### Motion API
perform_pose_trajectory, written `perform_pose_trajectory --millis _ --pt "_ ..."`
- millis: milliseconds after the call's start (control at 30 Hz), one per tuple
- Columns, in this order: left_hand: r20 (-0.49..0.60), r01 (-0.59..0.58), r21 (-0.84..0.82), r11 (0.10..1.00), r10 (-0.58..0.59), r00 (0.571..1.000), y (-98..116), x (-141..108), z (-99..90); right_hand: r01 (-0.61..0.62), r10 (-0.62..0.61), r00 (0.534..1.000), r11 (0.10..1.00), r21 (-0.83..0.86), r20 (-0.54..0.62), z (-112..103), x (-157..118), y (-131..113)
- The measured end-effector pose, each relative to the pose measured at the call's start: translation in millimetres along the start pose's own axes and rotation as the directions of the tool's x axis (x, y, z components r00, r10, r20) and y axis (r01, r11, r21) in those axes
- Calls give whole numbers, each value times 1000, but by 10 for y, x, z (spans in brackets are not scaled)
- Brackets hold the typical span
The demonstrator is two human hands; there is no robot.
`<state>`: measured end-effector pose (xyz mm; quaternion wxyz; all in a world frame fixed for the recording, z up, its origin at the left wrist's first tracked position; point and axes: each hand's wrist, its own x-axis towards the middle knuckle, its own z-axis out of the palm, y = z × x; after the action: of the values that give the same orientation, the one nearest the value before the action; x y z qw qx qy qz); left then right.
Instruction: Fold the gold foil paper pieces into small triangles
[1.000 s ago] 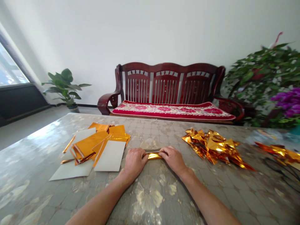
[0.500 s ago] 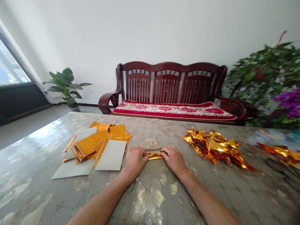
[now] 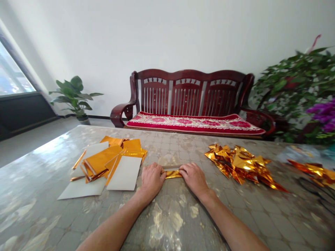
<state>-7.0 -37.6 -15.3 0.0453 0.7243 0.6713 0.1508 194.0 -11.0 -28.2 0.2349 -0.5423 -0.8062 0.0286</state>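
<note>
My left hand (image 3: pixel 152 180) and my right hand (image 3: pixel 193 179) rest on the table, fingers curled over opposite ends of a folded gold foil strip (image 3: pixel 172 174). A thin, pale folded edge (image 3: pixel 170 167) shows just behind the strip. To the left lies a stack of orange-gold foil sheets (image 3: pixel 103 159), partly on white card sheets (image 3: pixel 124 173). A heap of crumpled, shiny gold foil pieces (image 3: pixel 242 165) sits to the right of my right hand.
The tabletop (image 3: pixel 167 223) has a glossy, mottled cover. More gold foil (image 3: pixel 312 170) and a dark cable (image 3: pixel 312 186) lie at the far right. Beyond the table stand a red-cushioned wooden bench (image 3: pixel 193 101), potted plants and a window.
The gold strip looks a little flatter between my hands than a second ago. My hands stay in about the same place, and the view has shifted slightly.
</note>
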Motion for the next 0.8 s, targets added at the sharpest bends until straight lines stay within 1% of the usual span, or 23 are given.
perform_pose_trajectory --millis 333,500,667,733,800 --pt "10 18 -9 1000 -18 1000 -28 17 33 7 -6 1000 997 -72 11 -16 -1 -19" --pt "-27 31 -7 1000 -31 999 -24 14 42 19 -18 1000 996 -92 14 -19 -1 -19" --pt "-71 69 -22 997 -70 995 -34 13 42 15 -14 1000 994 -110 11 -19 -6 -28" --pt "-97 48 -21 999 -49 994 -30 9 32 8 -7 1000 994 -106 5 -20 -8 -35" --pt "-121 -9 -16 1000 7 993 -12 -3 19 -6 5 1000 995 -98 -11 -20 -11 -42"
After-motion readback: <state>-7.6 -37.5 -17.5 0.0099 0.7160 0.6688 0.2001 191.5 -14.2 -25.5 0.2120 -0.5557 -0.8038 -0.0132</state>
